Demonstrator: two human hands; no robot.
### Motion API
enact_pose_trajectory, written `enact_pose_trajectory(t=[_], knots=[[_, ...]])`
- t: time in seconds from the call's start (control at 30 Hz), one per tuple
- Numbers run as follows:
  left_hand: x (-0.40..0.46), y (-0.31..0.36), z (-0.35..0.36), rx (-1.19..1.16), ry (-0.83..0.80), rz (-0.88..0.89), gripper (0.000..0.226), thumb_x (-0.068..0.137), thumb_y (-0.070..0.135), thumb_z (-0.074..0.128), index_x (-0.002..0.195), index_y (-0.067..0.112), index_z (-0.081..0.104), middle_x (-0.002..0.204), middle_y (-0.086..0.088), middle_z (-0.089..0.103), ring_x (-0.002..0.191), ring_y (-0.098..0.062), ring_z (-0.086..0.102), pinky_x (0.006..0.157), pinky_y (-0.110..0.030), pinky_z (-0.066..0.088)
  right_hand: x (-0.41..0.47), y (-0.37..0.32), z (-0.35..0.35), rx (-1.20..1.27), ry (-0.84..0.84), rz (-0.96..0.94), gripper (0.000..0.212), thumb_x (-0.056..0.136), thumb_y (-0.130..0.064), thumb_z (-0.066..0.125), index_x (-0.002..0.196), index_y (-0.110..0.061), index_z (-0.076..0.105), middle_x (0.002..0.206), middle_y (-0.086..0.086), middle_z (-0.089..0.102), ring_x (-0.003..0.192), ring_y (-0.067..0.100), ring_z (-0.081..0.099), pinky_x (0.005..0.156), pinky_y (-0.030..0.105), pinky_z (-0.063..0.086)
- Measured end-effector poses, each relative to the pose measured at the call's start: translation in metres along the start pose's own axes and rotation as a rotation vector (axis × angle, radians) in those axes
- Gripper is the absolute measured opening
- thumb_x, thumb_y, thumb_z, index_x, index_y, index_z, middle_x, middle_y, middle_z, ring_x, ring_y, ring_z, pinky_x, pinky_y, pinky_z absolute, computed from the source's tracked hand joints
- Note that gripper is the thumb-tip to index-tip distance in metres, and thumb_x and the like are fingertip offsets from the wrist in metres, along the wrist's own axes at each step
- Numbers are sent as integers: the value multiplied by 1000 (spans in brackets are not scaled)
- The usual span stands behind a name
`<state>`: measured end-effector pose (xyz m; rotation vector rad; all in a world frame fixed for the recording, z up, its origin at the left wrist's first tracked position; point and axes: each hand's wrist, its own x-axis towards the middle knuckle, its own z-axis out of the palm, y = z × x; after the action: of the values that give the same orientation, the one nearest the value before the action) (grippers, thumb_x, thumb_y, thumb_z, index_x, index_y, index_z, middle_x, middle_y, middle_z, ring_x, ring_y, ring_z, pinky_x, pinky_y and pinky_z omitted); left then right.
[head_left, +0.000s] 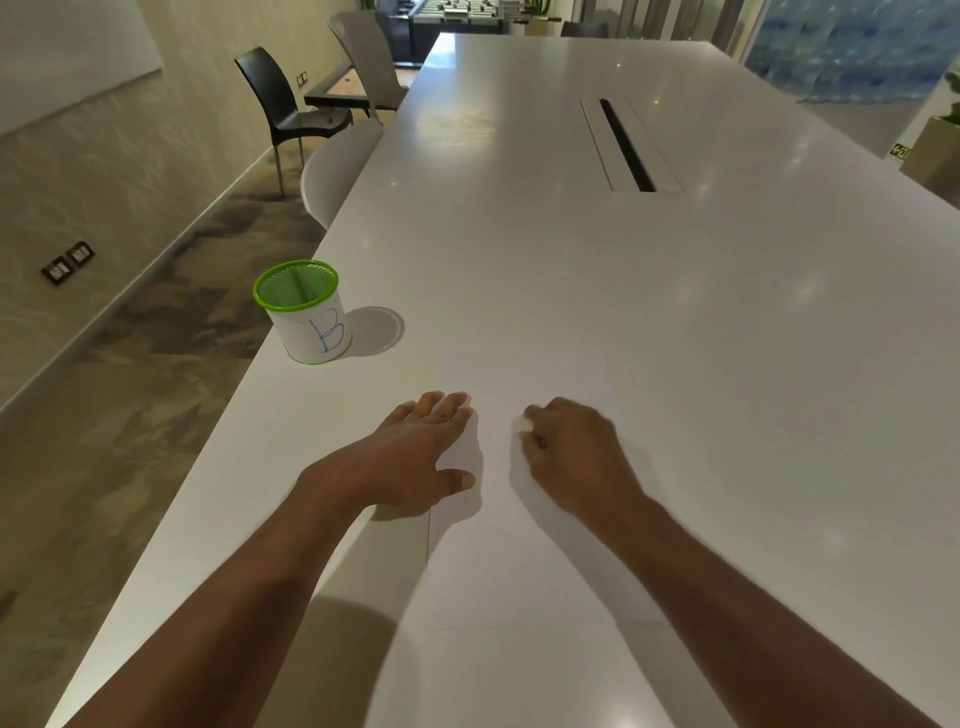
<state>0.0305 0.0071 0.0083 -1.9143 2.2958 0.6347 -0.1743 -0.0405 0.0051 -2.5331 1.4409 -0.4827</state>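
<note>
A white sheet of paper (519, 561) lies on the white table (571, 249), hard to tell apart from it. My left hand (415, 452) lies flat on the sheet's left part, fingers straight and thumb spread. My right hand (571, 452) is curled just to its right and pinches a small white object (522, 424), possibly an eraser, down on the paper. A green mesh pen cup (304, 312) with a white label marked "B" stands upright near the table's left edge, beyond my left hand.
A long cable slot (626, 145) is set into the table's middle, farther away. A white chair (337, 166), a black chair (283, 104) and a grey chair (369, 57) stand along the left side. The table's left edge drops to the floor.
</note>
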Motion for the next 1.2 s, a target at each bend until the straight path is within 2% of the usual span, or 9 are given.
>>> enact_pose_trajectory(t=[0.1,0.2,0.3,0.37,0.5,0.7,0.9,1.03,1.2], knots=[[0,-1,0,-5,-4,-5,83,100,49,47,160,19,-1,166,6,-16,151,-12,-18,120,-31,-7,-15,-11,2,66,-70,-94,19,90,-22,52,72,-19,52,71,-4,51,66,18,52,60,25,33],[-1,0,0,-3,1,3,81,100,48,47,160,18,0,166,6,-14,151,-13,-17,121,-32,-6,0,19,-4,-50,7,60,16,88,-26,52,85,-17,65,81,2,62,76,24,59,63,27,37],[0,-1,1,-6,10,4,82,100,48,47,160,18,1,166,6,-13,151,-13,-17,121,-32,-6,1,28,-9,-117,59,144,18,88,-24,50,89,-15,66,82,5,63,75,26,60,59,27,34],[1,-2,3,-4,8,1,82,100,49,47,160,18,0,166,6,-14,151,-13,-17,121,-32,-7,-11,8,-4,-28,49,55,14,86,-22,53,84,-15,65,80,3,62,74,25,61,61,27,38],[1,-2,2,-3,-1,1,82,100,49,47,160,18,-1,166,6,-15,151,-12,-19,121,-32,-7,-29,-12,2,82,-71,-106,14,90,-23,53,80,-17,61,73,-5,52,66,16,53,60,24,34],[-1,-1,0,2,6,8,81,100,49,46,160,17,0,166,5,-14,151,-12,-17,120,-32,-7,-3,26,-5,-69,68,127,16,86,-24,51,81,-16,63,76,1,59,73,24,60,59,25,30],[0,-1,0,0,-7,3,82,100,48,47,160,17,-1,166,4,-15,151,-13,-18,120,-32,-8,-30,-14,4,78,-80,-136,16,91,-25,51,79,-17,59,72,-6,50,63,12,50,57,21,33],[-2,0,-1,4,1,9,81,100,48,46,160,17,0,166,5,-13,151,-12,-17,119,-31,-8,-7,13,0,11,22,37,16,88,-25,52,77,-17,61,72,-3,55,64,19,53,55,25,34],[-1,-1,-2,-5,-33,-1,73,104,43,39,160,19,-2,166,5,-17,150,-11,-20,117,-28,-11,-8,11,1,4,46,102,21,89,-21,50,69,-20,44,65,-4,44,56,16,43,48,16,20]])
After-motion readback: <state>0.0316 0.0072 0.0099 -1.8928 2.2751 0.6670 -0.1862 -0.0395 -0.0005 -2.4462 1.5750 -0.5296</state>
